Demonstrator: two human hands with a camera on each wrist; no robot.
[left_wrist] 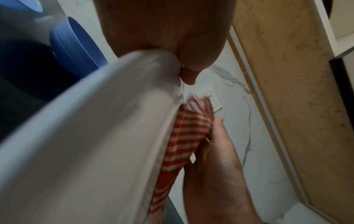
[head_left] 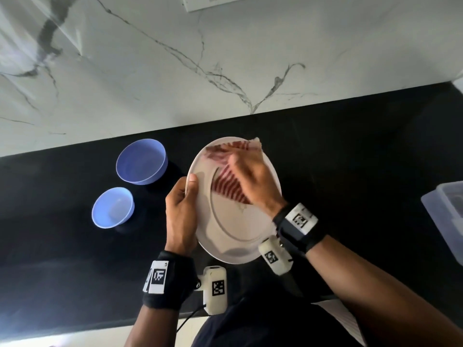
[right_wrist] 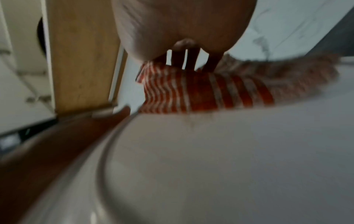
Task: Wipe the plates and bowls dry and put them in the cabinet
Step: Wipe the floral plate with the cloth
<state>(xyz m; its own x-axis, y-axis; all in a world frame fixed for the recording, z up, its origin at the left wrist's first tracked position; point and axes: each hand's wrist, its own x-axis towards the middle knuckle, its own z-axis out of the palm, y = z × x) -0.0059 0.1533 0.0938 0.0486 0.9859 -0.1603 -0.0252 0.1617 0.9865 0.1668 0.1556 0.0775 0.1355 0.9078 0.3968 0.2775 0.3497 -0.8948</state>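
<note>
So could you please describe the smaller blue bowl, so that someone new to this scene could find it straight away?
Start at the black counter below the marble wall. Left of the white plate that the hands hold, two blue bowls stand apart from each other. The smaller bowl is the one nearer the person, lower left of the bigger bowl.

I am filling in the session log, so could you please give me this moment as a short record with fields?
Setting: black countertop below a marbled wall
Left hand: grips the left rim of the white plate, thumb on top
Right hand: presses a red-and-white striped cloth onto the plate's face
Plate: tilted, held above the counter
Still to wipe: larger blue bowl and smaller blue bowl, upright on the counter, left of the plate
Also present: clear plastic container at the right edge
Blur: right hand and cloth are smeared
</note>
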